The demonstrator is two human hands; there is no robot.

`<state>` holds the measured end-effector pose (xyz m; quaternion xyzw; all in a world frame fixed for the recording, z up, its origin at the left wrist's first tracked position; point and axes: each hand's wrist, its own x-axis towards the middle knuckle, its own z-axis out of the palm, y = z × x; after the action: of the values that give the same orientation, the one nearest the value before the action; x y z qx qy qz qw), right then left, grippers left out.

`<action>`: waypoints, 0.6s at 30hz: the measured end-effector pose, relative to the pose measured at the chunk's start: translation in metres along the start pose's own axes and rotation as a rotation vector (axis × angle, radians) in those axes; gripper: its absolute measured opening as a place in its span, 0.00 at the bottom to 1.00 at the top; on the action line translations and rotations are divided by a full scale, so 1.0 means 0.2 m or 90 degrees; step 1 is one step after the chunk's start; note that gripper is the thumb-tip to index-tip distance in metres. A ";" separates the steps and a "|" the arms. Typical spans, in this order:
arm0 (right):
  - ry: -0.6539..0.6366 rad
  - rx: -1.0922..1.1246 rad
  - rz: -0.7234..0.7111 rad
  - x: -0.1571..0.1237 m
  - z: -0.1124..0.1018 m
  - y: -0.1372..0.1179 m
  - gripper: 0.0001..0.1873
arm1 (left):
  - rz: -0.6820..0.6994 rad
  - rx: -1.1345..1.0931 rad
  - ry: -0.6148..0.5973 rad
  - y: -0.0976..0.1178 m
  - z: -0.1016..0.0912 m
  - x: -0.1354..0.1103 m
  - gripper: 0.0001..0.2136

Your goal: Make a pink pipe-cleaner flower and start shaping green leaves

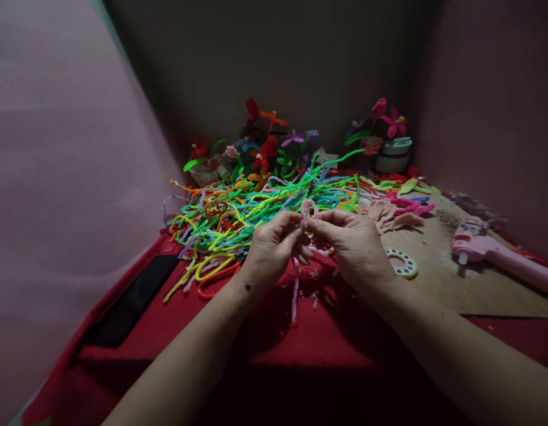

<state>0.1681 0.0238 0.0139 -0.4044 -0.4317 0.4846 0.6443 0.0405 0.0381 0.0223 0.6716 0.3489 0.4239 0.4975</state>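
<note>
Between my two hands a pink pipe cleaner [308, 208] is bent into a small loop at the top. My left hand [276, 244] pinches the base of the loop between thumb and forefinger. Close beside it on the right, my right hand [348, 239] pinches the same pipe cleaner. A pink tail hangs down below my left fingers toward the red cloth [327, 337]. Just behind my hands lies a large tangled heap of pipe cleaners [238, 213], mostly green, yellow and orange. My fingertips partly hide where the pink strands cross.
A black phone [134, 299] lies at the left. On the brown board [442, 284] at the right are a pink glue gun [500, 251], a pale ring with holes [405, 263] and beige petal shapes [384, 216]. Fuzzy flowers [265, 151] and a lidded jar [393, 155] stand behind.
</note>
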 end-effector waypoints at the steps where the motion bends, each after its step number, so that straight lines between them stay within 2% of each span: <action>1: 0.001 -0.012 -0.010 0.00 0.00 0.00 0.07 | 0.000 0.001 0.004 0.00 0.00 0.00 0.06; 4: 0.008 -0.054 -0.029 -0.01 0.01 0.00 0.08 | -0.010 -0.003 0.006 0.00 0.01 -0.01 0.06; 7: -0.015 -0.060 0.006 0.00 0.00 0.00 0.10 | -0.030 -0.011 -0.005 0.01 0.01 -0.01 0.05; 10: -0.024 -0.021 0.046 0.01 -0.01 0.01 0.12 | -0.036 -0.020 -0.019 0.02 0.01 0.00 0.04; 13: -0.042 0.052 0.044 0.01 -0.01 0.01 0.11 | -0.038 -0.029 -0.018 0.03 0.01 0.00 0.03; 18: -0.115 0.142 0.054 0.04 -0.03 0.02 0.12 | -0.066 -0.019 -0.020 0.03 0.00 0.00 0.04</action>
<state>0.1731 0.0310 0.0096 -0.3030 -0.4144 0.5907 0.6225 0.0406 0.0363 0.0285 0.6515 0.3691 0.3921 0.5344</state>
